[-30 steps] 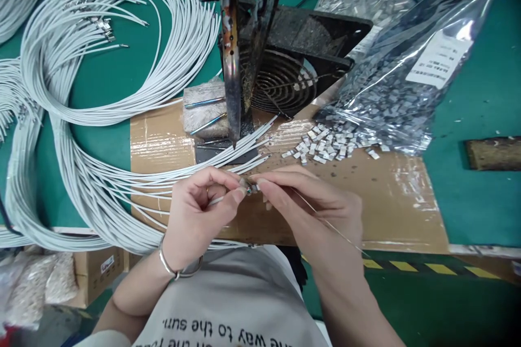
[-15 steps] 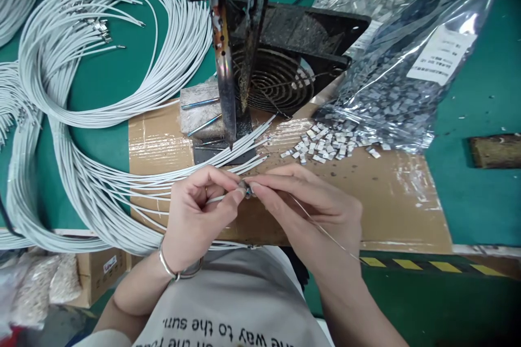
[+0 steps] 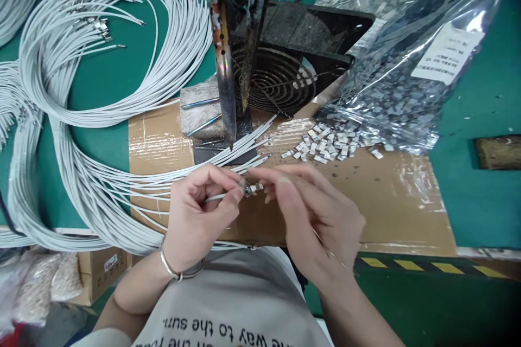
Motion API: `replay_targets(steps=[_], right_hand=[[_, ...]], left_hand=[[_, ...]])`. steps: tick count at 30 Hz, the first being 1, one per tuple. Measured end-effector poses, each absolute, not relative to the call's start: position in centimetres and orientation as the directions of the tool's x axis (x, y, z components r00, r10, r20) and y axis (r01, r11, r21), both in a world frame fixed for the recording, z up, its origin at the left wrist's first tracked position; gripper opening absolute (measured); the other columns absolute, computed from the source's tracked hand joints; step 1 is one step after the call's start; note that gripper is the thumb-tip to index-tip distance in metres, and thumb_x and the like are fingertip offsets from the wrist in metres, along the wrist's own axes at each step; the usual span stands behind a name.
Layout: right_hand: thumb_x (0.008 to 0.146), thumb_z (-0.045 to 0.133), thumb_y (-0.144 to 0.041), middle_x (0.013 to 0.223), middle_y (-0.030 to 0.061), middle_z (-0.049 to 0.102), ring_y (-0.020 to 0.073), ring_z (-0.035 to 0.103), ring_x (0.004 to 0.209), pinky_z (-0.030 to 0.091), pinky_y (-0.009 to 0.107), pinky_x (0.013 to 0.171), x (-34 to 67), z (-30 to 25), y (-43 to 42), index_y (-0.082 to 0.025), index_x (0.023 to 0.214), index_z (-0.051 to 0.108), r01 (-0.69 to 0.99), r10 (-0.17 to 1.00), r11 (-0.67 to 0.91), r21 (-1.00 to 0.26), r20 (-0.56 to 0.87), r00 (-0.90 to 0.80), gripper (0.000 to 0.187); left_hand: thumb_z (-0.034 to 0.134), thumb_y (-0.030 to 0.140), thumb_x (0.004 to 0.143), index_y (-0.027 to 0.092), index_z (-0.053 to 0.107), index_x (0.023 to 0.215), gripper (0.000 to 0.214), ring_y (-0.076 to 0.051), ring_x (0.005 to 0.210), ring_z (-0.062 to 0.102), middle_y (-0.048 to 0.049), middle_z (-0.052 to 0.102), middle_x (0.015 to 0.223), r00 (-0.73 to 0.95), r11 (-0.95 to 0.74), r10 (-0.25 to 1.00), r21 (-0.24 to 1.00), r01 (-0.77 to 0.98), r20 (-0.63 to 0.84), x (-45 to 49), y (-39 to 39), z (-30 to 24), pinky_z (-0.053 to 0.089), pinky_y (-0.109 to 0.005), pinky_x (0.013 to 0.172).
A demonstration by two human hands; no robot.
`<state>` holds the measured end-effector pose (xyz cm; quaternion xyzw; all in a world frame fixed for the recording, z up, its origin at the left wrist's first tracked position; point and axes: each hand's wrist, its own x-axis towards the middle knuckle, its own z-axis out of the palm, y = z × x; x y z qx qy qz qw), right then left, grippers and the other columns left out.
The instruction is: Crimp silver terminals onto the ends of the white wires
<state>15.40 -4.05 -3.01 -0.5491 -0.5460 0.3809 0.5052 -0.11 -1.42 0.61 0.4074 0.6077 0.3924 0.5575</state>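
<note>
My left hand (image 3: 205,209) pinches a white cable (image 3: 215,197) between thumb and forefinger. At the cable's end a small silvery metal terminal (image 3: 255,188) sticks out to the right of the fingertips. Just right of it is my right hand (image 3: 321,217), thumb and forefinger off the terminal. A thin silvery wire (image 3: 334,258), which looks like solder wire, runs through that hand; its curled fingers are partly hidden. Above both hands hangs a soldering iron (image 3: 225,73), its tip pointing down over the cable ends.
Loose metal terminals (image 3: 325,143) lie on the cardboard (image 3: 391,206), beside a clear bag (image 3: 402,81) full of them. A black fan (image 3: 277,76) stands behind the iron. Bundles of white cables (image 3: 93,173) cover the left. A wooden block (image 3: 499,152) lies far right.
My right thumb and forefinger have let go of the terminal and drawn back slightly to the right, baring it. My left hand has stayed in place with the cable.
</note>
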Motion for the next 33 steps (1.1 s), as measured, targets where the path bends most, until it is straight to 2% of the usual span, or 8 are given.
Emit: replay_targets(steps=[3, 6, 8, 10, 13, 19, 25, 33], right_hand=[[0.111, 0.044, -0.021, 0.104, 0.0032, 0.072, 0.0163, 0.066, 0.09, 0.055, 0.033, 0.08, 15.6, -3.3, -4.4, -0.028, 0.134, 0.072, 0.211, 0.984, 0.109, -0.971, 0.136, 0.118, 0.038], [0.11, 0.044, -0.022, 0.096, 0.0007, 0.075, 0.0182, 0.069, 0.086, 0.053, 0.035, 0.08, 15.8, -3.3, -4.6, -0.029, 0.139, 0.063, 0.202, 0.98, 0.034, -0.979, 0.072, 0.184, 0.035], [0.108, 0.047, -0.023, 0.093, -0.0005, 0.075, 0.018, 0.068, 0.082, 0.051, 0.035, 0.077, 15.9, -3.3, -4.5, -0.029, 0.129, 0.062, 0.226, 0.977, -0.002, -0.974, 0.047, 0.21, 0.027], [0.106, 0.05, -0.022, 0.089, -0.0006, 0.069, 0.0167, 0.064, 0.079, 0.049, 0.034, 0.074, 16.1, -3.2, -4.2, -0.027, 0.108, 0.061, 0.265, 0.98, 0.016, -0.964, 0.067, 0.186, 0.013], [0.103, 0.051, -0.015, 0.087, -0.0001, 0.06, 0.0155, 0.059, 0.083, 0.048, 0.032, 0.077, 16.2, -3.0, -3.4, -0.024, 0.086, 0.053, 0.311, 0.984, 0.112, -0.944, 0.149, 0.1, 0.02], [0.093, 0.068, -0.008, 0.113, 0.0049, 0.073, 0.0226, 0.071, 0.111, 0.055, 0.038, 0.095, 15.2, -2.3, -2.5, -0.024, 0.088, 0.062, 0.18, 0.988, 0.115, -0.977, 0.132, 0.085, 0.018], [0.09, 0.072, -0.006, 0.111, 0.0026, 0.08, 0.0241, 0.078, 0.111, 0.061, 0.04, 0.096, 14.6, -2.4, -2.6, -0.026, 0.089, 0.064, 0.09, 0.989, 0.038, -0.995, 0.051, 0.142, 0.021], [0.088, 0.074, -0.006, 0.109, 0.0025, 0.083, 0.0235, 0.081, 0.101, 0.064, 0.042, 0.096, 14.4, -2.3, -2.2, -0.026, 0.087, 0.067, 0.114, 0.979, 0.054, -0.992, 0.075, 0.19, 0.021]], left_hand=[[0.079, 0.006, 0.073, 0.016, 0.071, 0.068, 0.014, -0.008, 0.059, 0.059, -0.0047, 0.078, 0.082, -0.079, 0.337, 0.941, 0.938, 0.087, -0.33, 0.0, -1.3, 0.6, 0.042, -0.016, 0.049], [0.078, 0.007, 0.072, 0.017, 0.07, 0.067, 0.014, -0.01, 0.062, 0.062, -0.005, 0.078, 0.08, -0.105, 0.312, 0.948, 0.943, 0.114, -0.301, 0.0, -1.0, 0.5, 0.044, -0.018, 0.051], [0.078, 0.007, 0.072, 0.017, 0.07, 0.066, 0.014, -0.01, 0.061, 0.061, -0.0046, 0.077, 0.078, -0.121, 0.298, 0.951, 0.947, 0.123, -0.284, 0.0, -0.7, 0.4, 0.044, -0.018, 0.051], [0.078, 0.008, 0.072, 0.017, 0.069, 0.066, 0.014, -0.01, 0.06, 0.06, -0.0043, 0.077, 0.078, -0.139, 0.289, 0.952, 0.95, 0.118, -0.273, 0.1, -0.5, 0.3, 0.044, -0.018, 0.051], [0.078, 0.009, 0.072, 0.017, 0.069, 0.066, 0.013, -0.01, 0.06, 0.059, -0.0047, 0.077, 0.079, -0.164, 0.288, 0.95, 0.95, 0.123, -0.266, 0.2, -0.1, 0.3, 0.042, -0.019, 0.049], [0.078, 0.012, 0.073, 0.018, 0.067, 0.066, 0.014, -0.011, 0.061, 0.057, -0.0053, 0.077, 0.081, -0.196, 0.284, 0.948, 0.944, 0.169, -0.251, 0.2, 0.1, 0.4, 0.034, -0.021, 0.046], [0.077, 0.011, 0.076, 0.019, 0.068, 0.069, 0.014, -0.011, 0.062, 0.057, -0.0047, 0.077, 0.085, -0.21, 0.275, 0.948, 0.947, 0.168, -0.238, 0.3, 0.2, 0.2, 0.032, -0.022, 0.046], [0.078, 0.01, 0.075, 0.019, 0.066, 0.069, 0.016, -0.009, 0.057, 0.05, -0.0042, 0.077, 0.086, -0.229, 0.256, 0.949, 0.954, 0.157, -0.217, 0.4, 0.1, 0.3, 0.029, -0.023, 0.045]])
